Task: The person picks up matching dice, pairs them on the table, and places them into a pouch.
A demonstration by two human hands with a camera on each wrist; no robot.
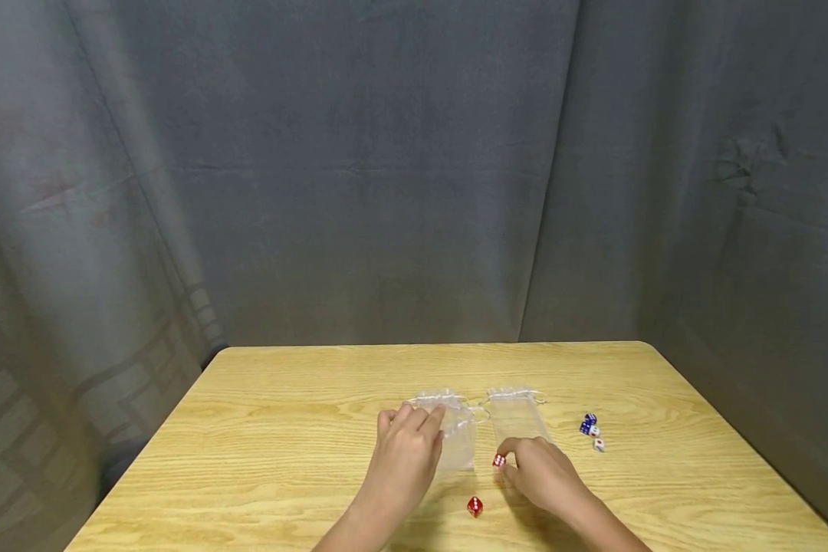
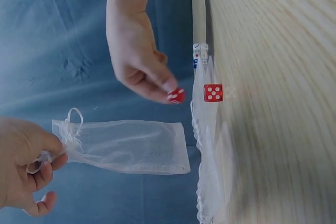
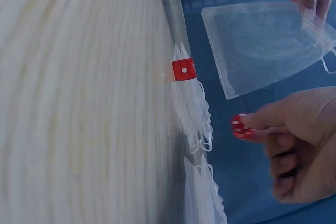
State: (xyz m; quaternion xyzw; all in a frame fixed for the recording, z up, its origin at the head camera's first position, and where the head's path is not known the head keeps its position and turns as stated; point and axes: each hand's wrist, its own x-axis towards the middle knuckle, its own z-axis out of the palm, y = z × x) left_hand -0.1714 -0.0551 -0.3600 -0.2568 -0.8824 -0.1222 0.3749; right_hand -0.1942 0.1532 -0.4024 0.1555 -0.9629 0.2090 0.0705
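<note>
My left hand (image 1: 405, 448) grips a sheer white drawstring bag (image 2: 126, 145) by its gathered top. The bag hangs raised above the table, its flat bottom end down. Between thumb and fingertips, my right hand (image 1: 545, 471) pinches a red die (image 1: 500, 460) with white pips, held in the air beside the hanging bag. A second red die (image 1: 474, 506) sits on the table between the two forearms. Another sheer bag (image 1: 514, 410) lies flat behind the right hand. One more flat bag (image 1: 438, 396) lies behind the left hand, partly hidden by it and the raised bag.
Blue dice (image 1: 586, 425) and white dice (image 1: 599, 445) lie grouped on the right of the wooden table (image 1: 283, 429). Grey curtains (image 1: 359, 192) hang behind the table's far edge and along both sides.
</note>
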